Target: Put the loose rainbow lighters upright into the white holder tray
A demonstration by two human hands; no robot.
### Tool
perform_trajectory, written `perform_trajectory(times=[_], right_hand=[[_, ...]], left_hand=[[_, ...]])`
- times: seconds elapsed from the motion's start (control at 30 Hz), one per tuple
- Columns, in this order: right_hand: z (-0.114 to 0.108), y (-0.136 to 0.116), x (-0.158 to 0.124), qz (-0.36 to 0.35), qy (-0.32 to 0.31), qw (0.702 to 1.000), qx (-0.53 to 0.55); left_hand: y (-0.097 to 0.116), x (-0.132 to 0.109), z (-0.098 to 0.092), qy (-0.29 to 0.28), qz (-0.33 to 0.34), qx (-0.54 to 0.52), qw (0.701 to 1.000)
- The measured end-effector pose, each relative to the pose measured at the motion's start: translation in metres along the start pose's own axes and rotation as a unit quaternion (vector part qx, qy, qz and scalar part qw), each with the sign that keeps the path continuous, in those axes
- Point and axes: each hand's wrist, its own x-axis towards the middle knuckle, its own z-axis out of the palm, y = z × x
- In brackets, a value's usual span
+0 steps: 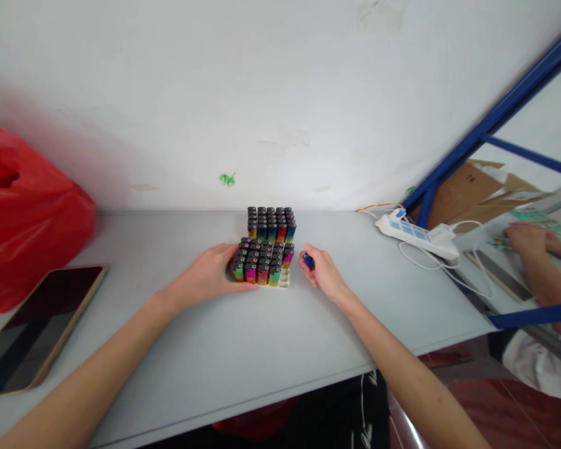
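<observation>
Several upright lighters with black tops and shiny coloured bodies fill most of a white tray in front of me. Open slots show at the tray's near right corner. My left hand grips the tray's left side, thumb along the near edge and fingers behind. Just right of the tray, my right hand is closed around a dark blue lighter. Behind the tray stands a second block of upright lighters, close to the wall.
A red bag and a large phone lie at the left. To the right is a white power strip with cables, beside a blue metal frame. Beyond it, another person's hands rest near a phone.
</observation>
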Motion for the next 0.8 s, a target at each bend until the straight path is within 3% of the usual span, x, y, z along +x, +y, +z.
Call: perform_trajectory(times=[0.3, 0.43, 0.67, 0.8], right_hand=[[-0.004, 0.008, 0.005, -0.027, 0.012, 0.997, -0.076], [-0.006, 0.007, 0.005, -0.047, 0.046, 0.996, -0.055], [-0.014, -0.005, -0.005, -0.169, 0.034, 0.984, -0.036], [-0.018, -0.012, -0.010, -0.262, 0.054, 0.958, -0.104]], left_hand=[[-0.003, 0.000, 0.001, -0.002, -0.001, 0.004, 1.000], [-0.001, 0.000, -0.001, 0.002, 0.003, 0.008, 1.000], [0.001, 0.000, -0.001, -0.002, 0.005, -0.002, 1.000], [0.005, 0.000, -0.002, -0.001, -0.001, -0.007, 1.000]])
